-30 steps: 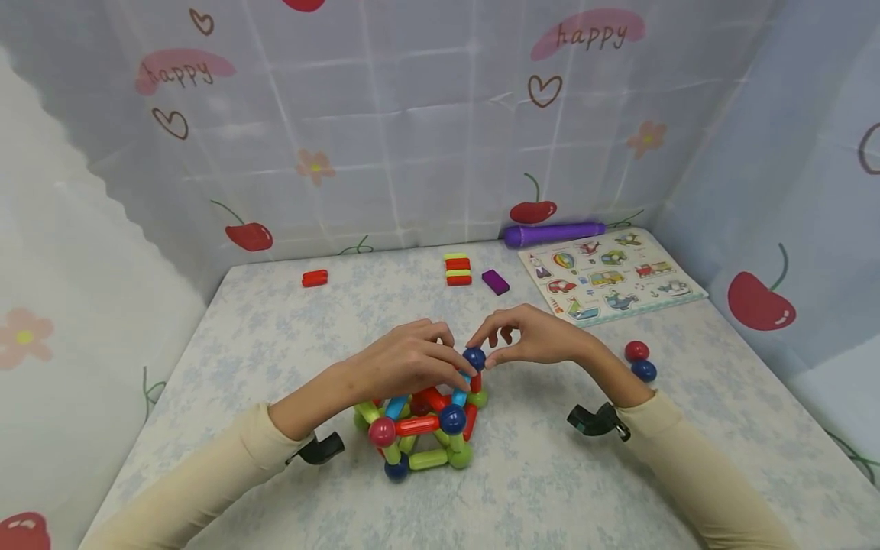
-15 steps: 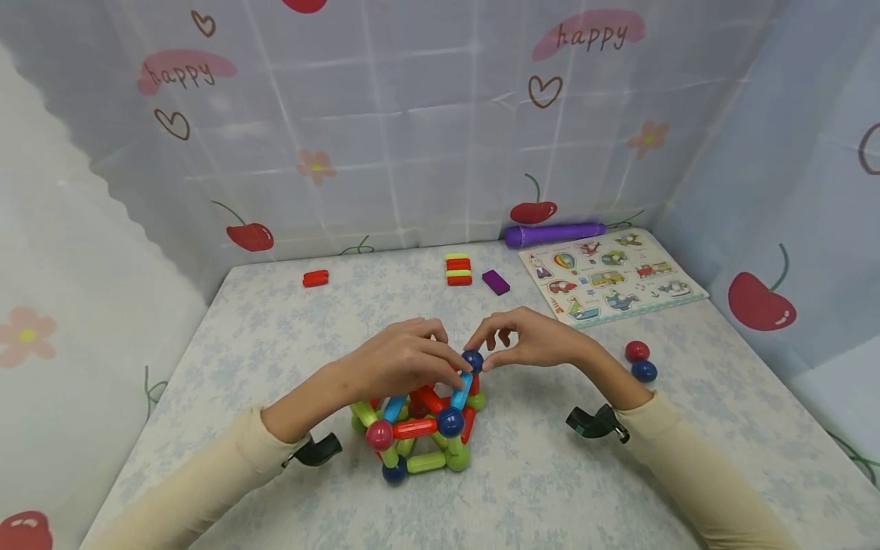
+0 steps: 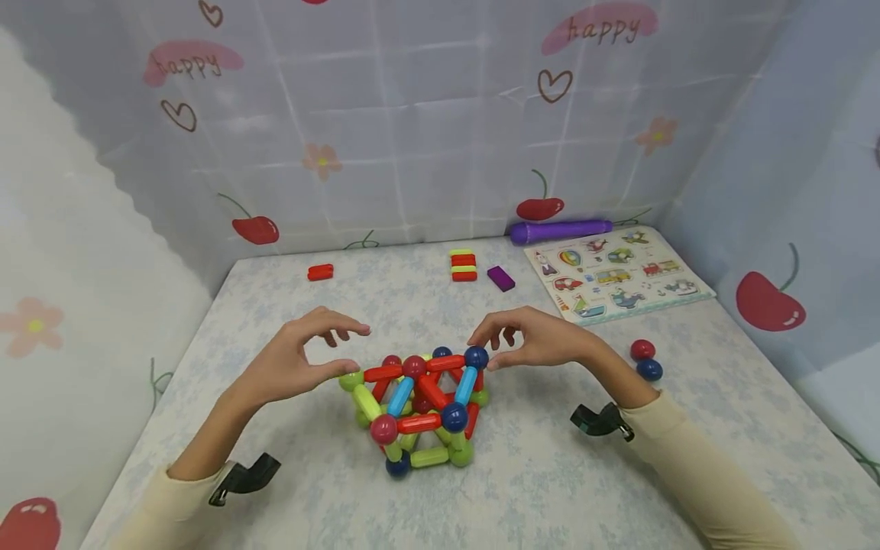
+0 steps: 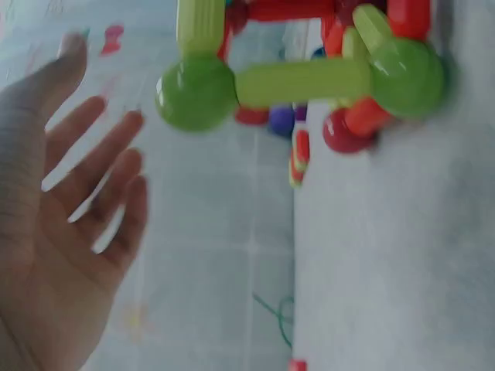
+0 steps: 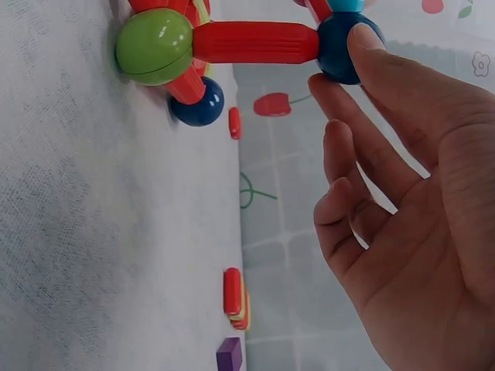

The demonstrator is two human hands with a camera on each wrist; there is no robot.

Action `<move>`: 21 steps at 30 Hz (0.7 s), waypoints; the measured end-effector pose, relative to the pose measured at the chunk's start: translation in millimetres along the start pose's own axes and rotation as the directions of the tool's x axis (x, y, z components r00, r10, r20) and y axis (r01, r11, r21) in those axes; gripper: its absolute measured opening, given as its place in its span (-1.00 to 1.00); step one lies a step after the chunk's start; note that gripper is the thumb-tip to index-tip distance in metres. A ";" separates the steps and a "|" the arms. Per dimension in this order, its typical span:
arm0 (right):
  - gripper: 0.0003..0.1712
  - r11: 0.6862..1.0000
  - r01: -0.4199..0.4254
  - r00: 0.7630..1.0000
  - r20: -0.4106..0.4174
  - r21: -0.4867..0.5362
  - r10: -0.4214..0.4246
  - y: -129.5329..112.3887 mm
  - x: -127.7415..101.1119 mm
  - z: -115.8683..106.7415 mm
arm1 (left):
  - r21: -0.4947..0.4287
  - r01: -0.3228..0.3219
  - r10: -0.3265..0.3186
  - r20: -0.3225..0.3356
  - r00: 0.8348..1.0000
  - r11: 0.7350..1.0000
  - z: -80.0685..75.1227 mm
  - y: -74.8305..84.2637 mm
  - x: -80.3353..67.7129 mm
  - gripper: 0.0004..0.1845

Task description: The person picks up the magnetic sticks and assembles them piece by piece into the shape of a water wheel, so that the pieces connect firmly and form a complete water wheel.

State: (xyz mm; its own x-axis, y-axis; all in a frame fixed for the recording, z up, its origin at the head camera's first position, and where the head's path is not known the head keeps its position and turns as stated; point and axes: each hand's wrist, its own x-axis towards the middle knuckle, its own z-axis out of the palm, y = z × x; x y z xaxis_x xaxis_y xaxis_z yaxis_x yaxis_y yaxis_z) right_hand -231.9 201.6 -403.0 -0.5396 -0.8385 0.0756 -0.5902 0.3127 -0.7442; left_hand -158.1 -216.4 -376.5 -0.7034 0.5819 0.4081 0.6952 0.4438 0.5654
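Rod frame (image 3: 419,423) far from back edge (image 3: 399,250); left fingers (image 3: 333,321) wide, right fingers (image 5: 360,127) pinching ball (image 5: 334,46).

In the picture's centre, the ball-and-rod structure (image 3: 431,391) blocked the way between left hand (image 3: 292,359) and right hand (image 3: 539,336). At lower centre a hand could pass; at right, two balls (image 3: 648,367) were obstacles.

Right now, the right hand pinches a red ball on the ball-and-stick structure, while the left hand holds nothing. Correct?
Not the colour: the right hand pinches a dark blue ball, as the right wrist view shows; the left hand indeed holds nothing.
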 end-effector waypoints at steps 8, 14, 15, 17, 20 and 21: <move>-0.59 0.998 -0.057 0.995 0.075 -0.012 0.058 5.3 0.6 6.6 | -0.069 0.287 -0.266 0.219 0.939 0.955 22.0 -28.1 -50.0 -0.44; -0.66 0.998 -0.068 0.988 0.136 -0.017 0.070 9.9 3.5 16.1 | -0.109 0.323 -0.289 0.249 0.924 0.940 48.5 -32.4 -56.0 -0.57; -0.65 0.997 -0.069 0.986 0.149 -0.016 0.071 10.5 4.5 18.3 | -0.102 0.336 -0.303 0.248 0.920 0.936 51.6 -31.8 -55.6 -0.59; -0.61 0.998 -0.065 0.983 0.171 -0.002 0.064 12.1 6.7 22.6 | -0.077 0.364 -0.337 0.240 0.910 0.928 56.2 -30.4 -54.6 -0.63; -0.55 0.997 -0.070 0.978 0.198 0.022 0.064 13.5 10.0 28.3 | -0.050 0.394 -0.374 0.228 0.899 0.918 59.0 -28.4 -53.8 -0.66; -0.53 0.997 -0.075 0.976 0.207 0.028 0.068 13.7 10.9 29.7 | -0.045 0.397 -0.378 0.225 0.898 0.917 59.2 -28.3 -53.8 -0.66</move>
State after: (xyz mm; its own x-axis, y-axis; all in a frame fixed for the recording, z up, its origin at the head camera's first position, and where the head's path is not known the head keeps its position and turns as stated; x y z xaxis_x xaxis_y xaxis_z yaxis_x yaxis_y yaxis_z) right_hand -228.1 183.5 -432.1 -0.4425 -0.8895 -0.1138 -0.5310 0.3622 -0.7661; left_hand -131.1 -220.0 -456.9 -0.8612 0.5081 -0.0084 0.3513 0.6072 0.7127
